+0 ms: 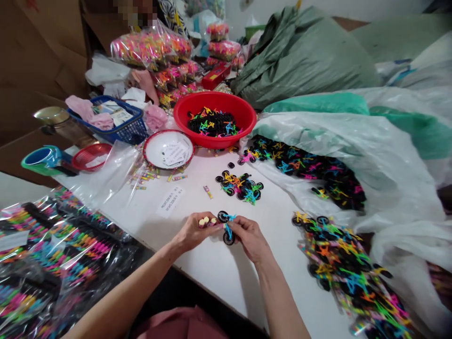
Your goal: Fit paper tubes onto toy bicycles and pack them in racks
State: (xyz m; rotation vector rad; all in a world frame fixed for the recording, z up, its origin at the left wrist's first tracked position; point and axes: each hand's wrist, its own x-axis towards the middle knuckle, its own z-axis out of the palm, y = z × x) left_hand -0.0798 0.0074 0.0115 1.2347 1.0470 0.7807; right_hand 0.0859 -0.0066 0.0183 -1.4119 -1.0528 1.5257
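My right hand [251, 238] pinches a small toy bicycle [229, 238] with a blue frame and black wheels. Closed around several small tubes [206, 221] with pale round ends, my left hand [192, 231] reaches its fingertips to the bicycle. A tube end seems to touch the blue frame, but the fingers partly hide the contact. Just beyond the hands lies a small pile of toy bicycles [242, 185] in mixed colours. One loose printed tube [208, 192] rests on the white table [197, 263], with more tubes [146, 177] farther left.
A red basin [215, 141] of toy bicycles stands at the back, beside a white bowl [168, 148]. Many bicycles with tubes [356, 278] are heaped at right. A plastic sack [318, 127] spills bicycles. Packed bags [52, 254] fill the left; a blue basket [127, 127] sits behind.
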